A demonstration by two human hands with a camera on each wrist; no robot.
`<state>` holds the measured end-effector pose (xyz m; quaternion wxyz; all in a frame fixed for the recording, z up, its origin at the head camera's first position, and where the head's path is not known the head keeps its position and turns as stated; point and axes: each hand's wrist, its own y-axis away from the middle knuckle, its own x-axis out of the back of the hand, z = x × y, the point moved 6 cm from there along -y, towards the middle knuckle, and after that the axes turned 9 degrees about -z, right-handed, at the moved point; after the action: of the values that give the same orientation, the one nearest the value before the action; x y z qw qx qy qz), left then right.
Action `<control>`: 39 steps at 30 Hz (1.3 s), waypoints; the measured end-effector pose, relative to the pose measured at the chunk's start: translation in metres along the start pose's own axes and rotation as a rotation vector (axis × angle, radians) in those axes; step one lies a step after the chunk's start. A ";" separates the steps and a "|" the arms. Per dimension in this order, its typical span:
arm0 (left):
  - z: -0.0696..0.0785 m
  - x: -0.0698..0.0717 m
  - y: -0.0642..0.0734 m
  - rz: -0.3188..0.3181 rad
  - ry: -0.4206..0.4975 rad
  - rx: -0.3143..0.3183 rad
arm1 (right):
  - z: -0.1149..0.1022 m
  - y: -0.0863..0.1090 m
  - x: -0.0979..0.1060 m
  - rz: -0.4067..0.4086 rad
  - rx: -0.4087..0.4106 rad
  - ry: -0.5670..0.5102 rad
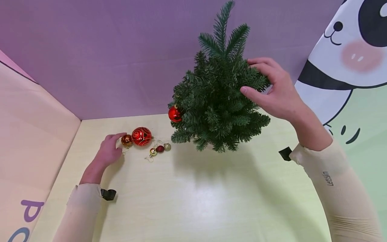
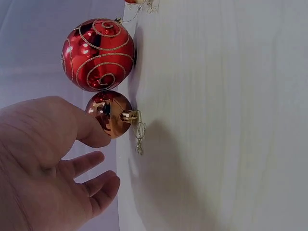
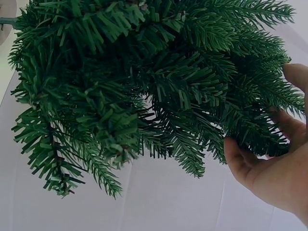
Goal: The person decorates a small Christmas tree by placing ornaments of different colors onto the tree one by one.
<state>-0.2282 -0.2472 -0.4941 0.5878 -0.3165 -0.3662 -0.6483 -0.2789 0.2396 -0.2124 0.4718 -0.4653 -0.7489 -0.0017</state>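
Observation:
In the head view my left hand is beside a shiny copper ball ornament on the table. In the left wrist view, one fingertip meets or overlaps the edge of the copper ball; the other fingers lie apart from it, loosely bent. Touching that ball is a larger red ornament with gold glitter swirls. My right hand holds the upper right side of a green artificial Christmas tree, thumb in front and fingers partly hidden among the needles. A red ball hangs on the tree's left side.
Small ornaments lie right of the swirled one: a gold ball, a dark red ball and a pale glittery ball. Behind the table stands a purple backdrop; a panda print is at the right.

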 end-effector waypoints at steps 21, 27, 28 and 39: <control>-0.013 0.010 0.006 0.012 -0.045 -0.084 | 0.002 -0.001 -0.002 0.004 0.020 0.001; -0.013 0.002 -0.003 -0.071 -0.061 -0.104 | 0.002 0.000 -0.001 0.011 0.010 0.000; -0.013 0.002 -0.003 -0.077 -0.067 -0.094 | 0.002 0.000 -0.001 0.011 0.011 0.000; -0.015 -0.004 0.006 -0.066 -0.072 -0.056 | 0.002 0.001 -0.001 -0.004 0.001 0.026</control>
<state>-0.2215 -0.2582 -0.5050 0.5434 -0.3436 -0.3788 -0.6657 -0.2795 0.2403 -0.2152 0.4819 -0.4635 -0.7435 -0.0083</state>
